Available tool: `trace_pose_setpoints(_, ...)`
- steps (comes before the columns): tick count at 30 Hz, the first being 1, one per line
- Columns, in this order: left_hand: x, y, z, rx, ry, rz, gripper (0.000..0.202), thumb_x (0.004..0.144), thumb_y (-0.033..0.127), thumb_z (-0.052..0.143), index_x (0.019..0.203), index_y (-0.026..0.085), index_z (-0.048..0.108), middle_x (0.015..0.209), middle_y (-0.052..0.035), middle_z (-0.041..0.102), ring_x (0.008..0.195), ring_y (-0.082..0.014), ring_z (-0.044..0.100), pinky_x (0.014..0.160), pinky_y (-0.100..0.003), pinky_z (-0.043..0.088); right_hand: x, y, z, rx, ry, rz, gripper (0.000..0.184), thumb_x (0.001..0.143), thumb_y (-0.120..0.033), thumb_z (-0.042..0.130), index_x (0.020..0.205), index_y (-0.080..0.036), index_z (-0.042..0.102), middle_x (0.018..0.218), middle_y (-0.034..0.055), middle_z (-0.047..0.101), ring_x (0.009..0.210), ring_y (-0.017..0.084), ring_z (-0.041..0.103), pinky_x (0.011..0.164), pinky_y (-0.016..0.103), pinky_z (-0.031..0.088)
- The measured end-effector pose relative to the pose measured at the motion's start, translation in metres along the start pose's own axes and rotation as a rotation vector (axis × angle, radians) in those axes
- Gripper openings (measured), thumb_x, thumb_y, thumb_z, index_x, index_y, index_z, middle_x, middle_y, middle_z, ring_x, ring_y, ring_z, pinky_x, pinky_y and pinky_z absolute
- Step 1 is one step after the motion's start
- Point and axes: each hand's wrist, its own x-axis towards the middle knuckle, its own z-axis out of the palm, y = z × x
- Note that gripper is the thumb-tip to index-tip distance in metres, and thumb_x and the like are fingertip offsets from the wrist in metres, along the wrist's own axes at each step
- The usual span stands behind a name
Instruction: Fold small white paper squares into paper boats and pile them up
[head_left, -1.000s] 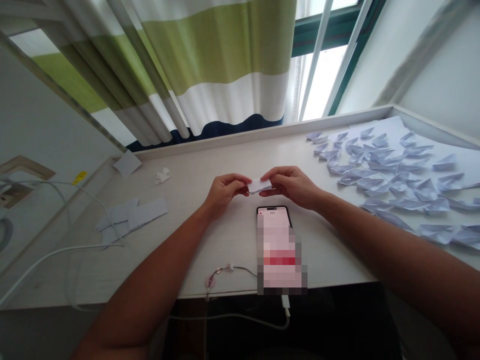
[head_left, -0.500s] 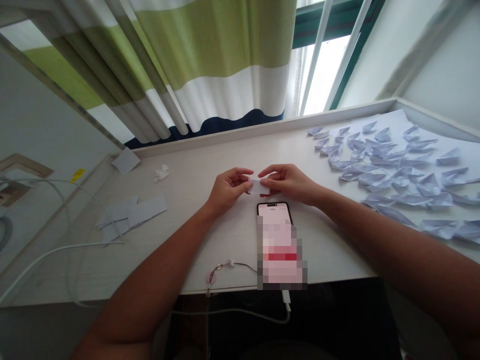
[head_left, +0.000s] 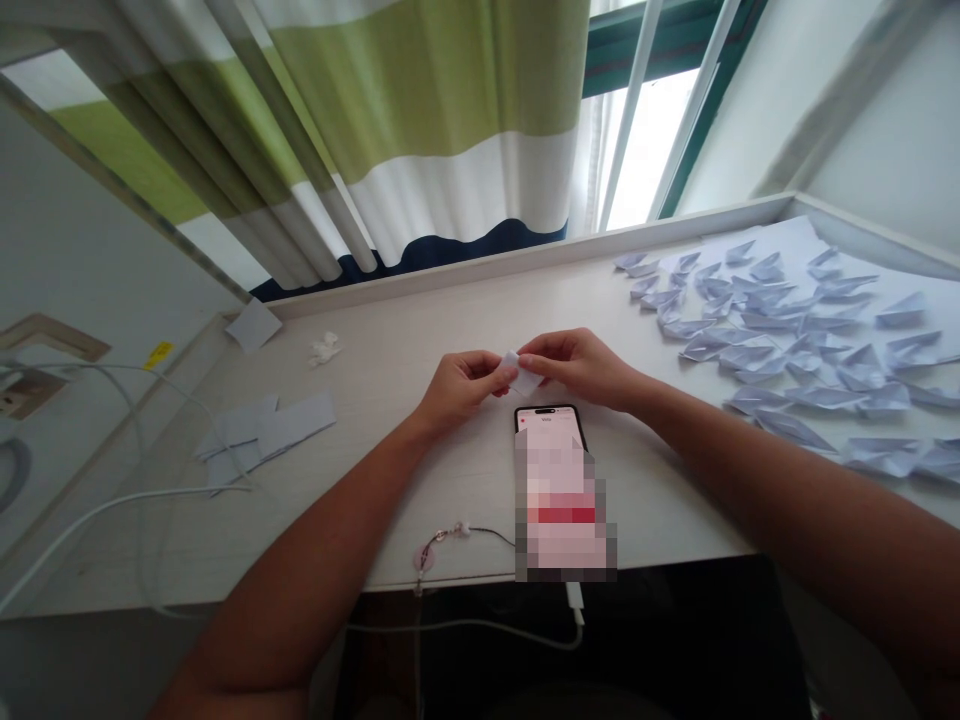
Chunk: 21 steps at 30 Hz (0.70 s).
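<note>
A small piece of folded white paper (head_left: 523, 373) is pinched between my left hand (head_left: 463, 388) and my right hand (head_left: 577, 368). Its middle shows between my fingertips, and its ends are partly hidden by them. Just below my hands lies a black smartphone (head_left: 547, 418) on the white desk (head_left: 420, 460), its screen blurred out. Neither hand touches the phone.
Many folded paper boats (head_left: 780, 345) cover a white sheet (head_left: 787, 240) at the right. Paper strips (head_left: 262, 430), a paper square (head_left: 253, 325) and crumpled tissue (head_left: 324, 349) lie left. A white cable (head_left: 127, 500) runs off the desk's front edge.
The paper has turned in my fingers, and its folded corner now points up. My hands have come closer together around it.
</note>
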Motion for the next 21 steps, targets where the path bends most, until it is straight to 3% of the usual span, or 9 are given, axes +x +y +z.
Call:
trace_pose_setpoints(3, -0.0008, -0.0003, 0.0025, -0.011, -0.009, 0.003, 0.041, 0.076, 0.054, 0.095, 0.085, 0.016, 0.083, 0.072, -0.0032, 0.075, 0.066, -0.0129, 0.064, 0.068, -0.027, 0.052, -0.0001, -0.0005, 0.0015, -0.022, -0.027, -0.002, 0.043, 0.082, -0.059, 0.090, 0.084, -0.017, 0.082, 0.078, 0.0049, 0.078, 0.071, 0.017, 0.067, 0.066, 0.032, 0.059)
trace_pose_setpoints(9, -0.0019, -0.0005, 0.0097, -0.036, 0.020, 0.010, 0.043, 0.079, 0.057, 0.092, 0.078, 0.017, 0.078, 0.074, -0.0053, 0.077, 0.068, -0.0141, 0.065, 0.072, -0.029, 0.054, 0.0005, -0.0001, 0.0056, 0.021, 0.111, -0.159, 0.050, 0.086, -0.067, 0.084, 0.082, -0.018, 0.078, 0.074, 0.0046, 0.074, 0.066, 0.016, 0.064, 0.062, 0.032, 0.055)
trace_pose_setpoints(13, -0.0028, 0.0039, 0.0091, 0.028, 0.015, 0.048, 0.041, 0.083, 0.055, 0.088, 0.071, 0.018, 0.075, 0.070, -0.0042, 0.074, 0.064, -0.0128, 0.061, 0.068, -0.028, 0.053, -0.0007, -0.0007, 0.0068, -0.076, 0.148, -0.197, 0.045, 0.093, -0.059, 0.079, 0.074, -0.019, 0.071, 0.069, 0.0022, 0.069, 0.064, 0.015, 0.059, 0.060, 0.031, 0.047)
trace_pose_setpoints(17, -0.0029, 0.0056, 0.0053, 0.080, -0.068, 0.053, 0.043, 0.082, 0.056, 0.087, 0.069, 0.018, 0.072, 0.067, -0.0035, 0.073, 0.063, -0.0130, 0.061, 0.067, -0.028, 0.052, -0.0021, -0.0012, 0.0066, -0.185, 0.111, -0.230, 0.048, 0.102, -0.050, 0.067, 0.065, -0.021, 0.058, 0.060, -0.0017, 0.058, 0.058, 0.012, 0.050, 0.057, 0.031, 0.039)
trace_pose_setpoints(21, -0.0021, 0.0047, 0.0032, 0.065, -0.088, 0.047, 0.043, 0.083, 0.057, 0.086, 0.071, 0.018, 0.074, 0.068, -0.0041, 0.074, 0.063, -0.0133, 0.061, 0.066, -0.028, 0.053, -0.0024, -0.0021, 0.0054, -0.202, 0.069, -0.261, 0.047, 0.106, -0.050, 0.062, 0.069, -0.022, 0.057, 0.064, -0.0014, 0.060, 0.062, 0.013, 0.052, 0.061, 0.031, 0.040)
